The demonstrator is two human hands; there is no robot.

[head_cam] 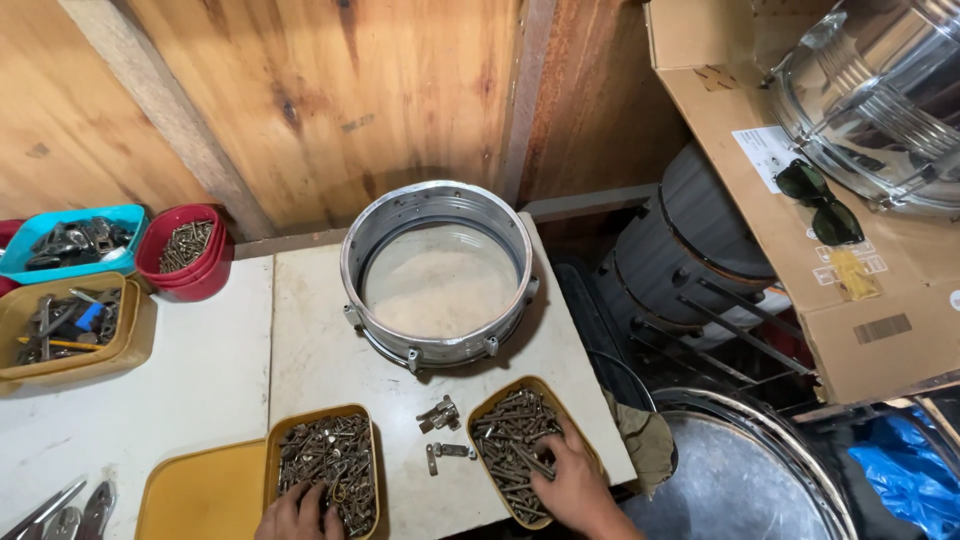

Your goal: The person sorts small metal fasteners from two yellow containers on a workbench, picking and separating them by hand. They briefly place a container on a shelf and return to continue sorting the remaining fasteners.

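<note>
Hands (575, 480) dig in screw trays (325, 455); drum shell (437, 272) behind.

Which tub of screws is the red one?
The round red tub at the back left by the wooden wall. The two tubs under the hands, left and right, are yellow-brown.

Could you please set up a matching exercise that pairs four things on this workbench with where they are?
Things:
1. left hand
2. right hand
3. metal drum shell
4. sunglasses

Places:
A. on the cardboard box at the right
B. in the right-hand yellow tray of screws
C. at the back of the white table, by the wooden wall
D. in the left-hand yellow tray of screws

Pairs: 1-D, 2-B, 3-C, 4-A
</note>
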